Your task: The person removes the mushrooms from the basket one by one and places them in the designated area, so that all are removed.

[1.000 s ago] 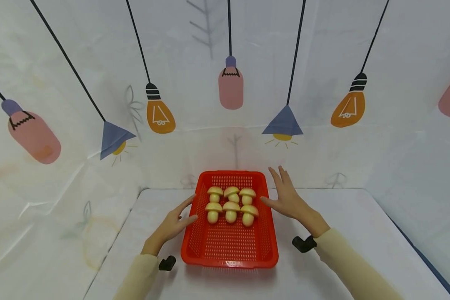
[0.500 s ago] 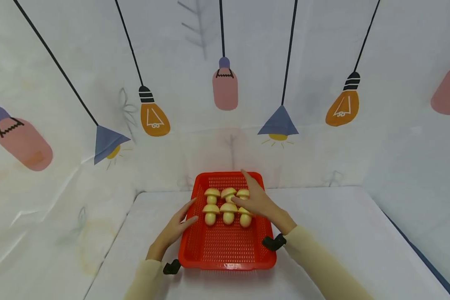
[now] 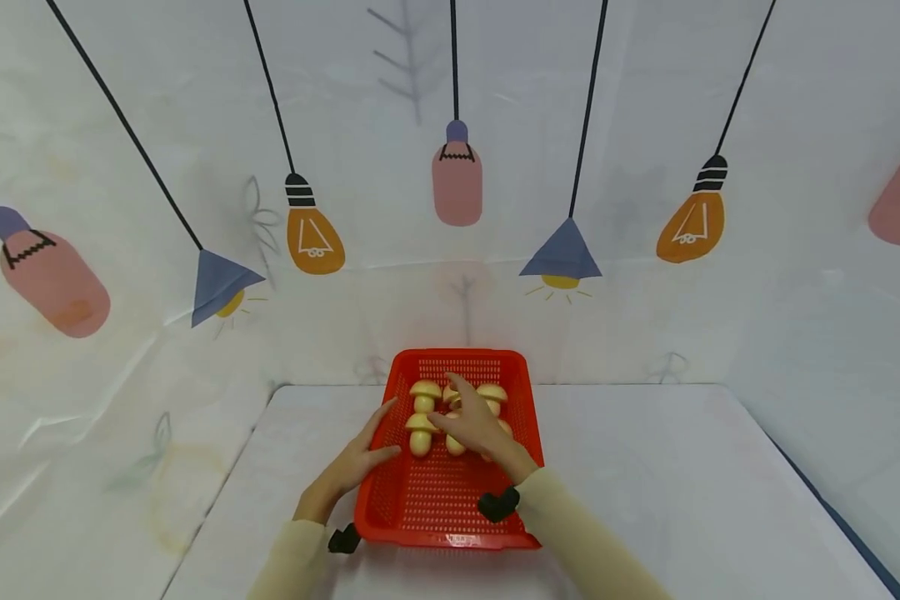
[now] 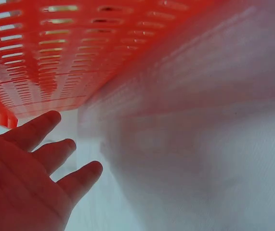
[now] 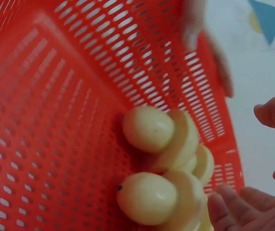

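Observation:
Several mushroom-shaped pieces with pale stems and yellowish caps lie in two rows in a red perforated plastic basket. My right hand hovers over them, fingers spread, covering some pieces on the right. At the left end of the front row, one mushroom piece shows fully. In the right wrist view, two rounded stems face the camera, with right fingers near the caps. My left hand is at the basket's left rim, thumb inside and straight fingers along the outer wall.
The basket stands on a white table. Behind it hangs a white sheet printed with lamps and bulbs. Each wrist wears a black device below the cream sleeve.
My right hand has moved left from beside the basket's right rim to over the mushroom pieces. The left hand stays at the left rim.

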Action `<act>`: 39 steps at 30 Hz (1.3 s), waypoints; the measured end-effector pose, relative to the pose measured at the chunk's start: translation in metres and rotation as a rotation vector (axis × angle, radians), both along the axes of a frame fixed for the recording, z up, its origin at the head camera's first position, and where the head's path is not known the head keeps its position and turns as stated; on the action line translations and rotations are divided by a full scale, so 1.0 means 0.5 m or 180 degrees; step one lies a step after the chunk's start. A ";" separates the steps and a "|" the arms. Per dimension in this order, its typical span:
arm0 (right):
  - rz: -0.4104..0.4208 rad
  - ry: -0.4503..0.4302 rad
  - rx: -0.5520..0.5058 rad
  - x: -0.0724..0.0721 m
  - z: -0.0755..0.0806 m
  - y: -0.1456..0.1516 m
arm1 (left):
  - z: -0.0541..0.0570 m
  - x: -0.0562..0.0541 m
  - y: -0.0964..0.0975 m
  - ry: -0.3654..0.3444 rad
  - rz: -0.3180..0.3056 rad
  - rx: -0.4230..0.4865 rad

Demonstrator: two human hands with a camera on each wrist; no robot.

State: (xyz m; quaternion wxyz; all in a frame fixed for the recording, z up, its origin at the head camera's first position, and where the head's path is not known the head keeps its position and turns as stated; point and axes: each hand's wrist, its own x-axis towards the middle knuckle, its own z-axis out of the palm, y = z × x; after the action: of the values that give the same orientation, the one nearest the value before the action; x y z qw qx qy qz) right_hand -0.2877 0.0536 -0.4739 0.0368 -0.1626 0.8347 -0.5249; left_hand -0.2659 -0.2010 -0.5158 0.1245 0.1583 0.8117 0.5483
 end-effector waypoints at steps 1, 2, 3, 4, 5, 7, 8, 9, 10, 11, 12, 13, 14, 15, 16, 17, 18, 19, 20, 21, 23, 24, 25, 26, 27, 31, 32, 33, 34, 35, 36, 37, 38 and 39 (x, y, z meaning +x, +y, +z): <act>-0.0007 -0.0006 0.0010 -0.001 -0.004 -0.005 | 0.000 -0.001 0.001 -0.0019 -0.0003 0.0001; -0.0018 0.0021 0.0064 -0.003 -0.008 -0.009 | -0.001 -0.001 0.001 -0.0036 -0.0002 0.0000; -0.0014 0.0036 0.0117 -0.004 -0.012 -0.013 | -0.003 -0.001 0.001 -0.0061 0.0003 -0.0014; 0.0008 0.0037 0.0170 -0.004 -0.016 -0.017 | -0.004 -0.001 0.001 -0.0083 0.0004 -0.0019; 0.0034 0.0032 0.0238 -0.004 -0.020 -0.021 | -0.005 0.001 0.001 -0.0108 0.0001 -0.0011; 0.0067 -0.0009 0.0315 -0.003 -0.028 -0.028 | -0.008 0.003 0.001 -0.0152 0.0004 -0.0008; 0.0073 -0.0044 0.0336 -0.003 -0.031 -0.031 | -0.008 0.004 0.001 -0.0163 0.0003 -0.0013; 0.0081 -0.0085 0.0316 -0.003 -0.035 -0.035 | -0.008 0.005 0.001 -0.0174 -0.0002 -0.0008; 0.0075 -0.0122 0.0289 -0.003 -0.038 -0.038 | -0.007 0.005 0.002 -0.0178 -0.0006 0.0000; 0.0057 -0.0147 0.0254 -0.003 -0.041 -0.041 | -0.006 0.006 0.004 -0.0193 -0.0007 0.0000; 0.0031 -0.0151 0.0217 -0.004 -0.043 -0.044 | -0.005 0.005 0.005 -0.0194 -0.0028 -0.0001; -0.0007 -0.0143 0.0202 -0.004 -0.045 -0.047 | -0.004 0.004 0.006 -0.0193 -0.0047 0.0000; -0.0025 -0.0143 0.0204 -0.004 -0.047 -0.050 | -0.004 0.004 0.007 -0.0204 -0.0060 0.0000; -0.0029 -0.0121 0.0218 -0.004 -0.050 -0.053 | -0.003 0.003 0.008 -0.0207 -0.0066 -0.0007; -0.0027 -0.0108 0.0237 -0.002 -0.051 -0.056 | -0.004 0.003 0.008 -0.0197 -0.0066 -0.0021; -0.0026 -0.0094 0.0279 -0.001 -0.053 -0.059 | -0.004 0.004 0.008 -0.0186 -0.0065 -0.0037; -0.0023 -0.0087 0.0326 0.001 -0.055 -0.062 | -0.004 0.004 0.007 -0.0181 -0.0047 -0.0050; -0.0017 -0.0085 0.0368 0.003 -0.056 -0.066 | -0.004 0.005 0.007 -0.0181 -0.0033 -0.0052; -0.0004 -0.0074 0.0417 0.004 -0.058 -0.069 | -0.004 0.006 0.006 -0.0179 -0.0019 -0.0066; -0.0001 -0.0050 0.0450 0.005 -0.060 -0.072 | -0.004 0.007 0.005 -0.0172 -0.0014 -0.0067; -0.0034 -0.0022 0.0509 0.007 -0.062 -0.077 | -0.004 0.007 0.005 -0.0168 -0.0014 -0.0060; -0.0059 -0.0004 0.0527 0.007 -0.063 -0.079 | -0.004 0.006 0.004 -0.0171 -0.0025 -0.0043; -0.0089 -0.0001 0.0545 0.007 -0.063 -0.080 | -0.004 0.006 0.004 -0.0174 -0.0036 -0.0027; -0.0115 0.0005 0.0567 0.006 -0.063 -0.081 | -0.004 0.005 0.004 -0.0167 -0.0043 -0.0024; -0.0124 -0.0003 0.0588 0.006 -0.064 -0.081 | -0.004 0.005 0.004 -0.0165 -0.0048 -0.0012; -0.0116 -0.0102 0.0709 0.004 -0.064 -0.081 | -0.004 0.002 0.004 -0.0212 -0.0075 -0.0015; -0.0102 -0.0101 0.0716 0.004 -0.064 -0.081 | -0.005 0.001 0.004 -0.0219 -0.0072 -0.0024; -0.0088 -0.0101 0.0724 0.003 -0.065 -0.081 | -0.005 0.000 0.003 -0.0219 -0.0070 -0.0030; -0.0084 -0.0092 0.0732 0.002 -0.065 -0.081 | -0.005 -0.001 0.003 -0.0220 -0.0066 -0.0038; -0.0079 -0.0072 0.0747 0.001 -0.066 -0.082 | -0.005 -0.002 0.003 -0.0217 -0.0059 -0.0033; -0.0069 -0.0033 0.0765 -0.001 -0.067 -0.082 | -0.005 -0.003 0.003 -0.0222 -0.0053 -0.0024; -0.0054 0.0001 0.0783 -0.002 -0.068 -0.083 | -0.005 -0.003 0.003 -0.0223 -0.0041 -0.0022; -0.0039 0.0033 0.0805 -0.003 -0.069 -0.083 | -0.005 -0.003 0.003 -0.0224 -0.0037 -0.0016; -0.0024 0.0058 0.0830 -0.004 -0.071 -0.084 | -0.004 -0.003 0.003 -0.0224 -0.0032 -0.0010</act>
State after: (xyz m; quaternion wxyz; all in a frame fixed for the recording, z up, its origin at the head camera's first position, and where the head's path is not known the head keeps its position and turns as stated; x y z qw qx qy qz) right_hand -0.2896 0.0117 -0.5092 0.0481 -0.1580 0.8968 -0.4106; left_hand -0.2674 -0.1997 -0.5178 0.1560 0.1427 0.8069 0.5516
